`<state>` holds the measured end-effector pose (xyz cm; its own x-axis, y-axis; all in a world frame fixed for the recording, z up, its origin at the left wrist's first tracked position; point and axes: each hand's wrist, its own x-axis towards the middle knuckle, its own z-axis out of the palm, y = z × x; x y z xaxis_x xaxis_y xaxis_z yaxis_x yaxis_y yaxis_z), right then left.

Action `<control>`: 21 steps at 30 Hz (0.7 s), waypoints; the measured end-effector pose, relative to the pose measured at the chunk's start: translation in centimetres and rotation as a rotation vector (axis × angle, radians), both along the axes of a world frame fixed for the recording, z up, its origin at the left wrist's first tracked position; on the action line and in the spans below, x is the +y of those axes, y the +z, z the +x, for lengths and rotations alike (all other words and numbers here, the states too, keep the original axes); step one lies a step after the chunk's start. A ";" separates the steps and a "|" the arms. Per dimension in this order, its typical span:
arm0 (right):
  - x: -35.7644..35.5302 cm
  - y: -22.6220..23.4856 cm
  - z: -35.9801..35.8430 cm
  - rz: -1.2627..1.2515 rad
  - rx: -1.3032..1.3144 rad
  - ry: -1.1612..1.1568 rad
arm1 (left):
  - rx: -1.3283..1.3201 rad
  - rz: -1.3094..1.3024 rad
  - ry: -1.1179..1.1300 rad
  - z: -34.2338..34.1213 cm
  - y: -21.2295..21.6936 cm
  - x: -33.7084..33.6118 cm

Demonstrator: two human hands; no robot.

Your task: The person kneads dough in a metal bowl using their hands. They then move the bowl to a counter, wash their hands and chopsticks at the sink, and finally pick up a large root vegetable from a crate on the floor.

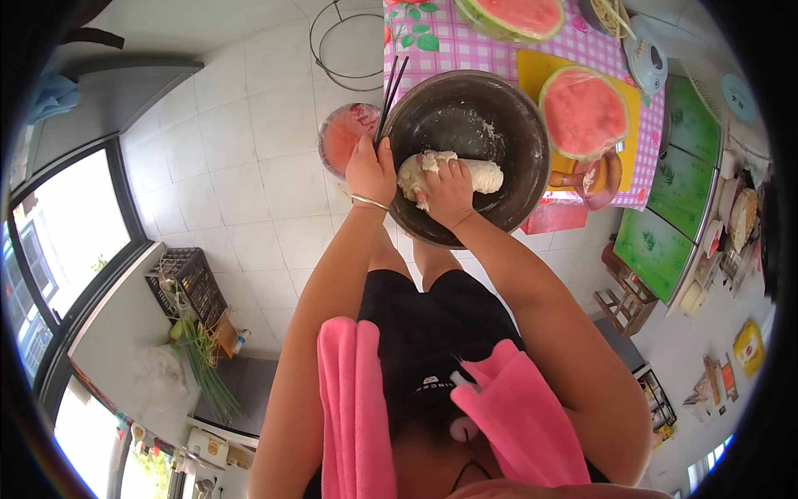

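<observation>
Above white tiles (262, 108), a bowl (517, 137) holds dough (484, 176) under the right hand (450, 193)

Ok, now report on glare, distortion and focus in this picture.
In the head view, glare washes out much of the big window at left; fisheye distortion skews the green panels at right, black fills the corners; the dough and dark bowl look reasonably sharp.
</observation>
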<state>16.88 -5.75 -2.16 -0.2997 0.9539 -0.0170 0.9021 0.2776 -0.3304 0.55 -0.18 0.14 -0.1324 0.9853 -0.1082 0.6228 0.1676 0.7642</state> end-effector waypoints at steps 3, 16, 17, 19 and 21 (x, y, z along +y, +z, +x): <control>-0.1 -2.8 0.5 0.043 -0.016 0.039 | -0.039 0.011 -0.002 0.0 -0.4 0.0; 11.9 -2.2 2.8 -0.253 -0.002 0.447 | -0.006 -0.037 0.006 0.3 -0.1 0.2; 12.3 -1.6 3.1 -0.295 0.005 0.473 | -0.002 -0.013 0.003 0.2 -0.1 0.2; 12.3 -0.1 4.5 -0.274 -0.009 0.502 | 0.002 0.032 0.009 0.2 -0.3 0.2; 11.9 0.7 7.2 -0.118 -0.067 0.550 | -0.006 0.070 0.022 0.1 0.1 0.2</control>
